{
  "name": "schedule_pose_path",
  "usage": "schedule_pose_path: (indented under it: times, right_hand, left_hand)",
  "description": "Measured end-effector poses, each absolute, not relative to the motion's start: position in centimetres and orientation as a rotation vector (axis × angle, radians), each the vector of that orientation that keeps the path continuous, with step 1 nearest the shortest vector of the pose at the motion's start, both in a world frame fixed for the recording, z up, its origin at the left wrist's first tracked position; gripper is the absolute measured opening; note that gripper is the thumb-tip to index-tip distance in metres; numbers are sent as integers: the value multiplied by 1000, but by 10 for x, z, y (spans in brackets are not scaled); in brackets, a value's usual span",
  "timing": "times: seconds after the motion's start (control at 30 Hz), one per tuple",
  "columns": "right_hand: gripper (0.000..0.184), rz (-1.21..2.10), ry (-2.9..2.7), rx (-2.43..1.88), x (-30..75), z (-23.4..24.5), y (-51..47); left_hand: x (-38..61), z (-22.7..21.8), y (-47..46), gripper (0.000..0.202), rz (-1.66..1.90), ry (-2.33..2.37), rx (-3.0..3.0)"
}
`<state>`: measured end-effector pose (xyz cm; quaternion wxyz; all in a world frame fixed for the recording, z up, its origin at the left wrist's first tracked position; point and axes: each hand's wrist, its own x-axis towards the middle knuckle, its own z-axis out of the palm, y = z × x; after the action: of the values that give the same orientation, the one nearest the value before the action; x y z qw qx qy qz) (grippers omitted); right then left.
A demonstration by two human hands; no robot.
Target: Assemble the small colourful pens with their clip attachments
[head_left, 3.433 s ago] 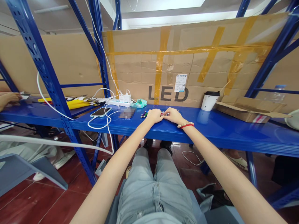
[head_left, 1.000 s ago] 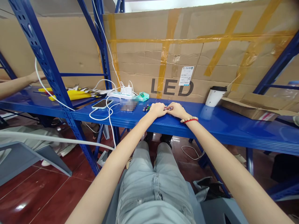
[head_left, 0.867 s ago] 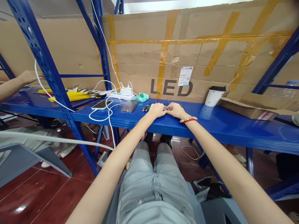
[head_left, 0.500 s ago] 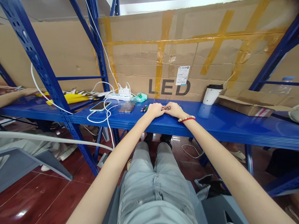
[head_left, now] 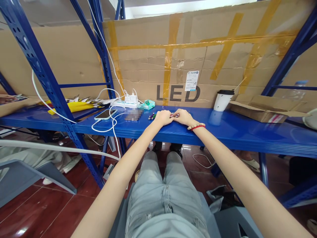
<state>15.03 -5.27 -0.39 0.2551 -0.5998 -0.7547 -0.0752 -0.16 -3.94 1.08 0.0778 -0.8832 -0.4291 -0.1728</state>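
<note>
While both hands rest on the blue shelf [head_left: 230, 130], this is how things stand:
L hand [head_left: 163, 117]: curled, fingers pinch one end of small pen-like item [head_left: 174, 115].
R hand [head_left: 183, 117]: curled, pinches the other end; red bracelet [head_left: 197, 126] at wrist.
Item: lies between the hands on shelf, too small to identify.
Handling (judgement): light, stiff, prob. smooth; hold at ends w/ fingertips.
Near: loose coloured pieces [head_left: 152, 116] just left; phone [head_left: 105, 114], paper cup [head_left: 221, 100] further out.

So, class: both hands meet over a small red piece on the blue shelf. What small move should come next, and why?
Probably lift the small red piece slightly off the blue shelf: the left hand and right hand pinch it low there, knuckles hiding it.
</note>
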Motion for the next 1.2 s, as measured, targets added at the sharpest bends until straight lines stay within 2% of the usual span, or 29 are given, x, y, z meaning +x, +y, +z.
schedule_pose_path:
  times: [0.3,0.57,0.83,1.0,1.2]
  right_hand:
    - [31,-235,-2088,-1644,149,-3,-54]
    - [27,-282,-2137,-1638,144,-2,-54]
    - [24,-302,-1895,-1630,147,-3,-58]
    - [30,-314,-1735,-1726,153,-2,-58]
    - [33,-332,-2031,-1709,145,-3,-57]
  left_hand:
    - [-1,10,-37,33,-520,-1285,-2647]
    - [0,10,-37,32,-517,-1303,-2643]
    - [-5,15,-31,39,-828,-1672,-2334]
    - [-19,19,-24,44,-937,-1848,-2248]
    - [-26,20,-21,48,-986,-1962,-2215]
